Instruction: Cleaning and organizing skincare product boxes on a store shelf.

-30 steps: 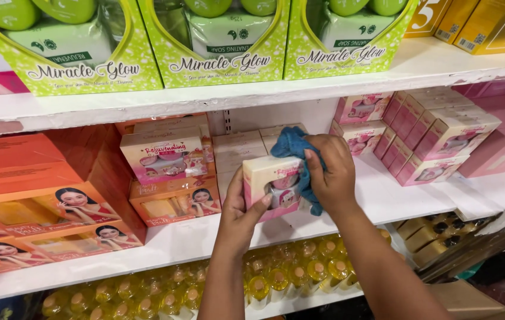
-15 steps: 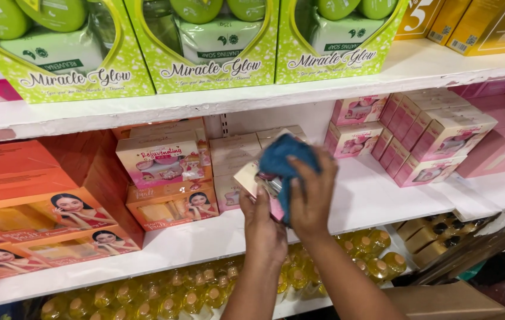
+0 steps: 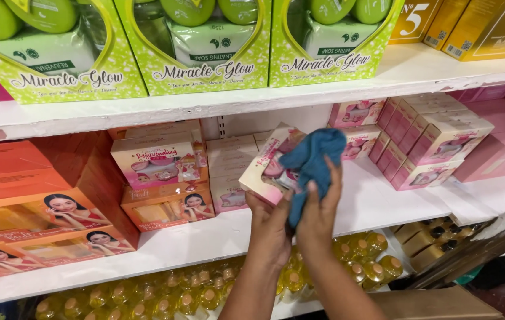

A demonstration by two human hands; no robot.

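Note:
My left hand (image 3: 269, 232) grips a small cream and pink box (image 3: 267, 163) from below, tilted with one end toward the shelf. My right hand (image 3: 319, 214) holds a blue cloth (image 3: 313, 161) pressed against the box's right side, covering part of it. Both hands are raised in front of the middle white shelf (image 3: 377, 204), close together. Behind them stands a stack of similar cream boxes (image 3: 230, 155).
Green boxed sets (image 3: 208, 53) line the top shelf. Orange boxes (image 3: 33, 195) fill the left of the middle shelf, pink boxes (image 3: 436, 139) the right. Yellow bottles (image 3: 205, 290) crowd the lower shelf. A brown carton (image 3: 436, 302) sits at the bottom right.
The box has been turned from facing me to tilted on its side and lifted slightly. The cloth has moved from the box's top over to its right side.

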